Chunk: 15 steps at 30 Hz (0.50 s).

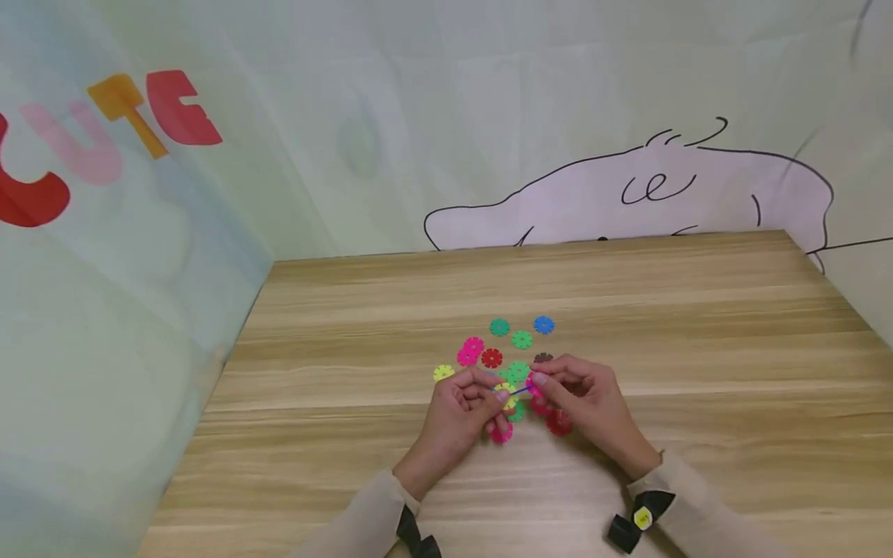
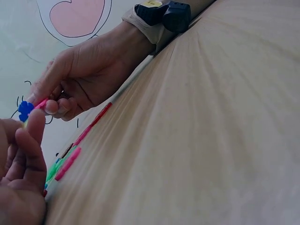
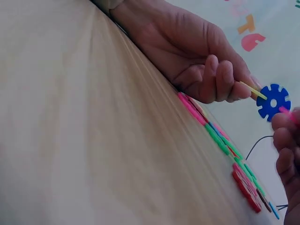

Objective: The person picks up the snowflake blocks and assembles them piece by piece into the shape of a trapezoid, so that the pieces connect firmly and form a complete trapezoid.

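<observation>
Right, we're seeing both hands gripping a joined trio of discs

We're looking at thin, plastic-looking discs, round with notched rims and a hole in the middle. The left hand [image 1: 455, 412] is pinching a yellow disc [image 1: 512, 401] between thumb and fingers. The right hand [image 1: 591, 401] is pinching a pink disc [image 1: 532, 390] the same way. Between them a blue disc [image 3: 267, 107] is bridging the two: yellow and pink are meeting it edge-on at opposite sides, flat faces turned across the blue one. In the head view the blue is showing only as a thin line. The trio is sitting above the table, between the fingertips.

Below and around the hands, more discs are lying flat on smooth, wood-grained table [image 1: 314, 349]: a teal disc [image 1: 499, 326], a loose blue disc [image 1: 544, 325], a brown disc [image 1: 543, 358], a dark red disc [image 1: 491, 358], plus greens and pinks, some overlapping. A loose yellow disc [image 1: 443, 373] is lying just beside the left hand. Behind, we're getting a pale, lightly creased backdrop [image 1: 314, 155] with printed letters and a line-drawn cartoon.
</observation>
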### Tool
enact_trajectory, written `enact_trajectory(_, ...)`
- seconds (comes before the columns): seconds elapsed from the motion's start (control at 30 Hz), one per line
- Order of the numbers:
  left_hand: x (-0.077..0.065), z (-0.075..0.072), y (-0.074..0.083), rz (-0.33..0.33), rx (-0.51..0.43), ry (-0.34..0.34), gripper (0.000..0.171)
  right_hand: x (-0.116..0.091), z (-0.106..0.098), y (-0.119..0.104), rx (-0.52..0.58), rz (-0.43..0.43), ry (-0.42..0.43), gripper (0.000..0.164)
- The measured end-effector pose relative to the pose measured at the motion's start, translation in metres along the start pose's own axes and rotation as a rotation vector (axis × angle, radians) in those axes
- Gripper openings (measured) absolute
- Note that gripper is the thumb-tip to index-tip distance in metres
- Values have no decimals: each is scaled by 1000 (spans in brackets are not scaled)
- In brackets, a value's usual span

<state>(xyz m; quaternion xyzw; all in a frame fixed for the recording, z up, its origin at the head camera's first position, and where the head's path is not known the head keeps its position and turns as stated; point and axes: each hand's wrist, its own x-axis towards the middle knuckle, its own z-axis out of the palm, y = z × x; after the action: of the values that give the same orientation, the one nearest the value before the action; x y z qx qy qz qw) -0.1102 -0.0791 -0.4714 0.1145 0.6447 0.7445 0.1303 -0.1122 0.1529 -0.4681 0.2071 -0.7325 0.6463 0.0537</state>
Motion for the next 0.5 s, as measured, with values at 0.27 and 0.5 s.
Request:
enact_trajectory(0.27, 1, 1, 1, 52, 20, -2, 20, -3, 7, -1, 59, -7, -10, 16)
enact_trajectory(0.5, -1, 1, 4, 43, 90, -91, 26, -3, 17, -1, 34, -54, -27, 21)
